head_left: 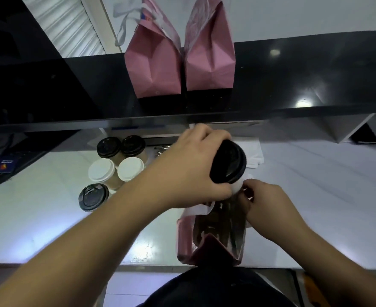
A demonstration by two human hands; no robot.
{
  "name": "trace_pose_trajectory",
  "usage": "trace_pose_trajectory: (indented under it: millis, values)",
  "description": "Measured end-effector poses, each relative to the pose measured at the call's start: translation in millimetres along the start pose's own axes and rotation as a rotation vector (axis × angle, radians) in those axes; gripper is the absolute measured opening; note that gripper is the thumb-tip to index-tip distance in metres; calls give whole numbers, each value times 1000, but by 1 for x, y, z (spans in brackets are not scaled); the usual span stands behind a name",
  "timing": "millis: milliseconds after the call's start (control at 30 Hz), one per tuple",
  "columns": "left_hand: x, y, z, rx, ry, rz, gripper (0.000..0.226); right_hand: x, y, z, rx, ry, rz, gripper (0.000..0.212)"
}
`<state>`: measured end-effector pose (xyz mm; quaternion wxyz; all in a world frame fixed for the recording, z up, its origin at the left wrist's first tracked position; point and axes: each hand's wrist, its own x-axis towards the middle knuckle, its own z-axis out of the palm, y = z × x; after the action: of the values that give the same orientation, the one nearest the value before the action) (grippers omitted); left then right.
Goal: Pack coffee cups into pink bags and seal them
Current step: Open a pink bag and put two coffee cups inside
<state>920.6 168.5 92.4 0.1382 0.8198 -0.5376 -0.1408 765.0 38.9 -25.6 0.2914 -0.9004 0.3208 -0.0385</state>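
Left hand [191, 165] wrapped round a black-lidded coffee cup [229, 161], held tilted just above the mouth of an open pink bag [213, 235] at 6 o'clock on the white table [315, 185]. Right hand [262, 200] pinching the bag's far rim at 3 o'clock of the opening, holding it spread. Dark lining visible inside the bag; contents unclear. Five more cups clustered at 9 o'clock of the held cup: two black lids [120, 146] at the back, two white lids [116, 169] in the middle, one black lid [93, 197] nearest. Two closed pink bags [180, 63] standing side by side, touching, on the black shelf [293, 74] at 12 o'clock. Dark keyboard [16, 160] at far 9 o'clock.
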Motion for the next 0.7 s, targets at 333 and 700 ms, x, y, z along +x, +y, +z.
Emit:
trace_pose_trajectory:
  millis: [333, 700]
  values:
    - [15, -22, 22, 31, -71, -51, 90, 3, 10, -12, -2, 3, 81, 32]
    - [57, -23, 114, 331, -206, 98, 69, 6, 12, -10, -49, 11, 32, 28]
